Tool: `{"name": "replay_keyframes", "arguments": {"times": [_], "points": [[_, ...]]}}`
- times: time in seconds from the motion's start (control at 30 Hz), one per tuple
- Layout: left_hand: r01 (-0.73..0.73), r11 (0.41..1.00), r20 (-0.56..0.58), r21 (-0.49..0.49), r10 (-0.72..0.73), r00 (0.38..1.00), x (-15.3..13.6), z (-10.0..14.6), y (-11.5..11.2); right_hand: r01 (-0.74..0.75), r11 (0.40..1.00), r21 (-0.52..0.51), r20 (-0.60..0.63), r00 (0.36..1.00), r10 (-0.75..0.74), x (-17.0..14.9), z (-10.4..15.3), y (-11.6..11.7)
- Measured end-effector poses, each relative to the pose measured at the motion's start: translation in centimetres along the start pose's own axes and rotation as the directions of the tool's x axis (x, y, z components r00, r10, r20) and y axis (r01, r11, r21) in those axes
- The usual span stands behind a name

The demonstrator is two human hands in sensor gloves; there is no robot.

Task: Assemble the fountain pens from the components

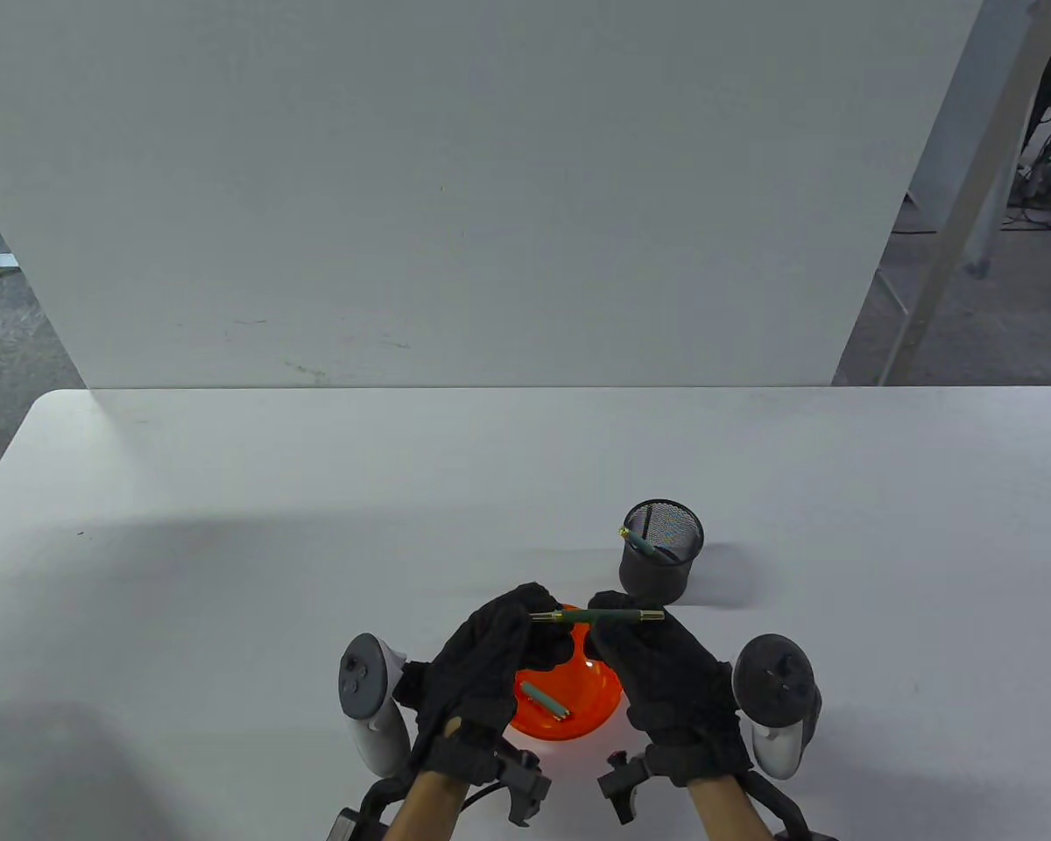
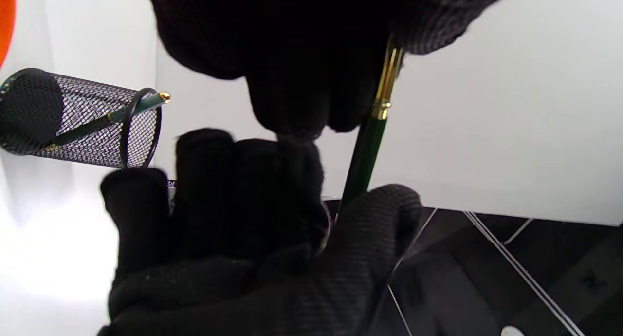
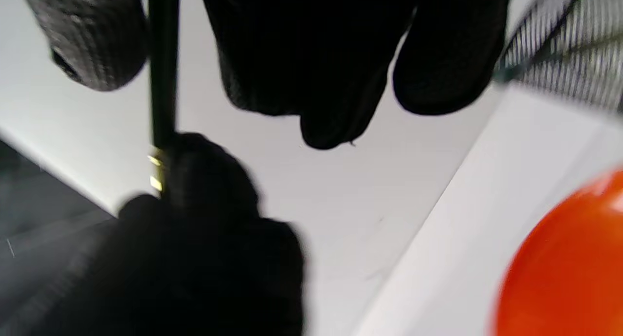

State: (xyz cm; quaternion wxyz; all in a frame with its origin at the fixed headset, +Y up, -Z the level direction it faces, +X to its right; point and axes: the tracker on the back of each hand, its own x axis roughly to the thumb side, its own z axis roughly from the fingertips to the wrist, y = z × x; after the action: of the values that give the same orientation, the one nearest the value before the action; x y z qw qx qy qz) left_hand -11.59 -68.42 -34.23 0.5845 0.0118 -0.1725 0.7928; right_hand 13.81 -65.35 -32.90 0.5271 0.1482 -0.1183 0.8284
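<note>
A dark green pen with gold trim (image 1: 597,617) is held level above the orange bowl (image 1: 597,703). My left hand (image 1: 499,644) pinches its left, gold end; my right hand (image 1: 639,648) grips the barrel toward the right. In the left wrist view the pen (image 2: 366,153) runs between both gloves. The right wrist view shows the barrel (image 3: 162,63) with gold bands beside my fingers (image 3: 311,73). A green pen part (image 1: 547,702) lies in the bowl. Another green pen (image 1: 644,543) stands in the black mesh cup (image 1: 661,561).
The mesh cup (image 2: 78,119) stands just behind my right hand on the white table (image 1: 228,569). A white board (image 1: 455,193) rises along the table's far edge. The orange bowl (image 3: 569,263) lies under both hands, near the front edge.
</note>
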Motion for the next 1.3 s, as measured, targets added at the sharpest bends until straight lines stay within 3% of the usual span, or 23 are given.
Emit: {"name": "replay_keyframes", "arguments": {"times": [0.07,0.2,0.23,0.37,0.6,0.83,0.9,1.03,1.13,1.3], "points": [[-0.046,0.999,-0.009,0.012,0.046,0.999,-0.2,0.0,0.3,-0.020,1.000,0.012,0.017,1.000,0.020,-0.1,0.1,-0.4],[-0.094,0.994,-0.024,0.050,0.095,0.995,-0.3,-0.1,1.1,0.315,0.946,-0.080,0.061,0.948,-0.311,-0.3,0.0,-1.1],[-0.070,0.997,-0.025,0.042,0.071,0.997,-0.3,-0.1,1.2,0.338,0.936,-0.101,0.065,0.941,-0.333,-0.2,0.1,-1.2],[-0.035,0.998,-0.033,0.046,0.037,0.999,-0.5,-0.1,1.1,0.213,0.973,-0.089,0.117,0.972,-0.202,0.1,-0.1,-1.7],[0.050,0.999,-0.024,0.007,-0.050,0.998,-0.4,-0.2,0.6,0.076,0.982,-0.173,0.041,0.997,-0.070,-0.9,0.2,-1.9],[0.058,0.998,-0.038,-0.029,-0.059,0.998,-0.7,-0.3,0.1,0.119,0.976,-0.181,-0.028,0.992,-0.126,-2.3,0.1,-1.7],[0.057,0.998,-0.030,-0.010,-0.057,0.998,-0.7,-0.2,0.3,0.160,0.977,-0.139,-0.041,0.985,-0.167,-2.5,0.0,-1.5],[0.022,0.999,-0.025,0.032,-0.021,0.999,-0.5,-0.2,1.1,0.166,0.985,-0.045,-0.004,0.986,-0.166,-2.3,-0.1,-1.3],[0.015,0.997,-0.015,0.077,-0.014,1.000,-0.3,-0.1,1.7,0.206,0.977,-0.055,0.055,0.978,-0.203,-1.9,-0.1,-1.4],[0.016,0.998,-0.024,0.065,-0.014,1.000,-0.3,-0.1,1.6,0.187,0.978,-0.095,0.100,0.979,-0.178,-1.4,-0.1,-1.2]]}}
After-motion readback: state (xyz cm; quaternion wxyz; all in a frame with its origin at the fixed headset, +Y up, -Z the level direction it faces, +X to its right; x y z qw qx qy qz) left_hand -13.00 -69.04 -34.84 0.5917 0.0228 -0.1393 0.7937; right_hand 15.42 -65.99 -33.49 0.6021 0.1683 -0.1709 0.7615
